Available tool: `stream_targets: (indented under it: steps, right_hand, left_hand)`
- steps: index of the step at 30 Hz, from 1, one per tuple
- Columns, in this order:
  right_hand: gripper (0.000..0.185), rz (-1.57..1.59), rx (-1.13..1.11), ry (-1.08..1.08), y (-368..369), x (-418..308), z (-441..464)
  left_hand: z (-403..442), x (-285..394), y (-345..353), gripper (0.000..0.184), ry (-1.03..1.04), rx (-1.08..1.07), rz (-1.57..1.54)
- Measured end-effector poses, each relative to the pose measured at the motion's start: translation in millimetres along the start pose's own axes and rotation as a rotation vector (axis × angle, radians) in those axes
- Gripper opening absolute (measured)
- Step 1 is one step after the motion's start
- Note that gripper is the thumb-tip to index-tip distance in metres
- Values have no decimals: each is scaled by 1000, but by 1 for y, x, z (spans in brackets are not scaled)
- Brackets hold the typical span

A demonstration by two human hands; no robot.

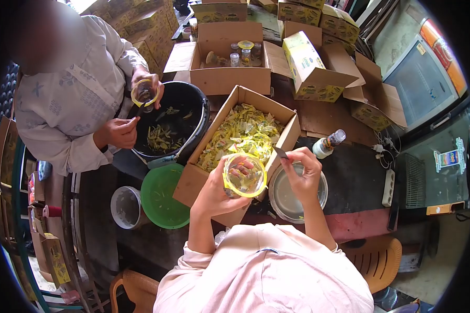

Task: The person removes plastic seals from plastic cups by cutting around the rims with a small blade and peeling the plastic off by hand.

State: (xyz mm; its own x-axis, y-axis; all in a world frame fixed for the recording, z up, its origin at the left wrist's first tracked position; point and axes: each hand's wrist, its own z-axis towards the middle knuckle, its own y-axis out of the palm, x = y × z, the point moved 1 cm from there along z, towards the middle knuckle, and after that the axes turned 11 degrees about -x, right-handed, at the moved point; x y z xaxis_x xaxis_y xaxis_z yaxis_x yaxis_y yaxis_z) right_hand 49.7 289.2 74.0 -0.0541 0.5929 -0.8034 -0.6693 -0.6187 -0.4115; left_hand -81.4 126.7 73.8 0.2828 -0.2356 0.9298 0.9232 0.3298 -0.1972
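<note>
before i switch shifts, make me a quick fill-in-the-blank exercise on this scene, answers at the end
1. The left hand holds a clear cup whose rim is ____ in colour.
2. The flat blade-like tool is pinched by the hand on the person's own ____ side.
3. The plastic basin next to the white tub is ____.
4. The yellowish scraps fill an open box made of ____.

Missing words: yellow; right; green; cardboard
</note>
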Motion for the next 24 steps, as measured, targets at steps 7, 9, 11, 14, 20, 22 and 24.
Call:
stream_targets:
  steps: [7, 9, 11, 14, 20, 22, 24]
  right_hand:
    - [23, 209, -377, 527, 41, 51, -43]
    - [28, 136, -457, 495, 63, 54, -62]
    - [31, 39, -543, 457, 84, 54, -73]
    - [27, -45, -633, 374, 105, 49, -79]
    - [25, -217, -609, 228, 129, 52, -73]
    - [25, -324, -577, 198, 130, 52, -72]
    - [26, -462, -444, 61, 130, 49, -72]
  left_hand:
    - [-18, -10, -19, 63, -65, 287, -70]
    - [-27, -11, -24, 61, -4, 367, -124]
    - [-34, -10, -33, 61, 2, 372, -45]
    - [-42, -5, -34, 61, 3, 376, 5]
    - [-61, 4, -31, 60, -4, 367, 10]
    - [-68, 3, -31, 60, 1, 354, -14]
    - [-75, 3, -29, 60, 10, 337, -22]
